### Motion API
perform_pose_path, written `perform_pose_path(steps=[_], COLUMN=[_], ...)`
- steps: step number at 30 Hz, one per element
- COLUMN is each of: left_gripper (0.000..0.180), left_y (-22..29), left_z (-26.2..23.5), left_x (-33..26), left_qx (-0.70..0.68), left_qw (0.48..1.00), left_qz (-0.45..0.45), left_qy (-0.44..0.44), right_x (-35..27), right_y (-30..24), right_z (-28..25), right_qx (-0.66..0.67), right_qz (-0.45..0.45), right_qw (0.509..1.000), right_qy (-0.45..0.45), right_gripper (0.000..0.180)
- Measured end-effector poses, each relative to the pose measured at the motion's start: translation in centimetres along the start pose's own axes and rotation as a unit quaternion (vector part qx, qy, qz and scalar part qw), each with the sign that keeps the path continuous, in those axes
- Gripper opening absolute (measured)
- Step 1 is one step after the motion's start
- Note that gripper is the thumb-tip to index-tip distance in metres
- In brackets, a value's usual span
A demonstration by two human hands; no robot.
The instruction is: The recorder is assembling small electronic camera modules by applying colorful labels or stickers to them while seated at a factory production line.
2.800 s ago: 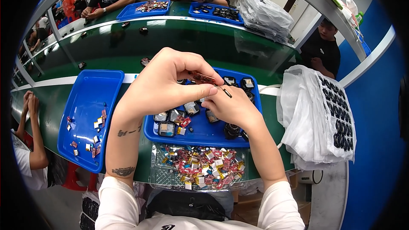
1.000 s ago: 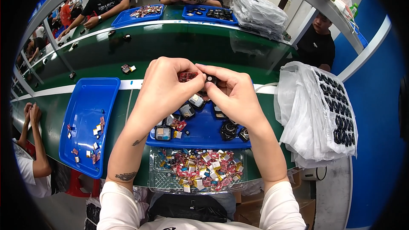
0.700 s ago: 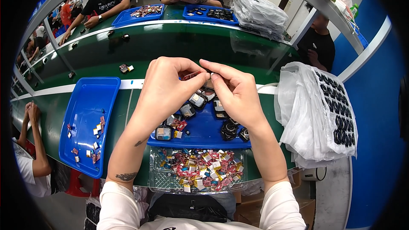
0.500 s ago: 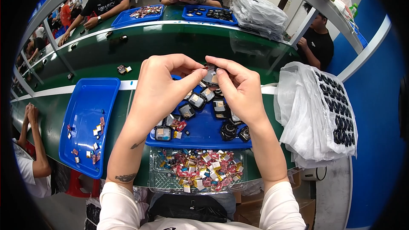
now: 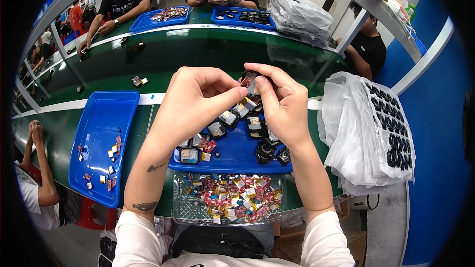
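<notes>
Above the blue tray (image 5: 227, 162), both my hands work close together. My right hand (image 5: 286, 104) grips a small black square device housing (image 5: 253, 88) by its edges, its grey and tan inside showing. At the housing's left side, the thumb and forefinger of my left hand (image 5: 198, 96) pinch a small red circuit board (image 5: 244, 83). My fingers partly cover both parts. Below them in the tray lie several black housings (image 5: 216, 129) with grey inserts, plus black ring-shaped parts (image 5: 265, 151).
A clear plastic tray (image 5: 180, 210) nearest me holds many red boards with small battery packs. To the left stands another blue tray (image 5: 99, 118) with a few such parts. White-wrapped stacked trays (image 5: 346, 133) stand right. Beyond runs a green conveyor belt (image 5: 188, 54); co-workers sit around.
My right hand has tilted the housing more upright and shifted slightly right, and the red board shows more clearly. Parts on the conveyor have slid left. A co-worker's hand at far left has moved right.
</notes>
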State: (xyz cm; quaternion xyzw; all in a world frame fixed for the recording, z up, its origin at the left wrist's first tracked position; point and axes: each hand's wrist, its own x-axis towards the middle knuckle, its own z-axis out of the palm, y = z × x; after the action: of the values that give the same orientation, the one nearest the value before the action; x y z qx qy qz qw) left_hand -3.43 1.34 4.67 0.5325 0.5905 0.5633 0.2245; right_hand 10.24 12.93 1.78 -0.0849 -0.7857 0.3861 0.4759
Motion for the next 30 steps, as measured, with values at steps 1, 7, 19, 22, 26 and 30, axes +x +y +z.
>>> perform_pose_path(steps=[1,7,19,22,26,30], left_gripper=[0.014,0.013,0.013,0.013,0.013,0.017], left_y=[0.0,0.2,-1.3,-1.6,-2.1,-4.7], left_z=[0.0,-0.1,-0.2,0.2,0.0,-1.3], left_x=[0.0,0.1,1.1,1.2,1.7,4.4], left_qx=[0.0,-0.028,-0.148,-0.138,-0.106,-0.04], left_qw=[1.0,0.999,0.988,0.99,0.994,0.996], left_qz=[0.0,-0.016,-0.043,-0.03,0.003,-0.03], left_qy=[0.0,-0.021,-0.028,0.01,0.011,0.072], right_x=[0.0,0.3,-0.1,0.1,0.4,0.9], right_y=[-0.1,-0.6,-0.9,-0.7,-1.1,-0.9], right_z=[0.0,-0.2,0.0,0.3,-0.6,-2.8], right_qx=[0.028,0.135,0.08,0.1,0.094,0.037], right_qz=[0.017,0.08,0.018,-0.008,0.003,-0.033], right_qw=[0.999,0.988,0.997,0.995,0.996,0.994], right_qy=[0.003,0.007,-0.005,0.012,0.007,0.101], right_gripper=[0.023,0.022,0.025,0.023,0.02,0.013])
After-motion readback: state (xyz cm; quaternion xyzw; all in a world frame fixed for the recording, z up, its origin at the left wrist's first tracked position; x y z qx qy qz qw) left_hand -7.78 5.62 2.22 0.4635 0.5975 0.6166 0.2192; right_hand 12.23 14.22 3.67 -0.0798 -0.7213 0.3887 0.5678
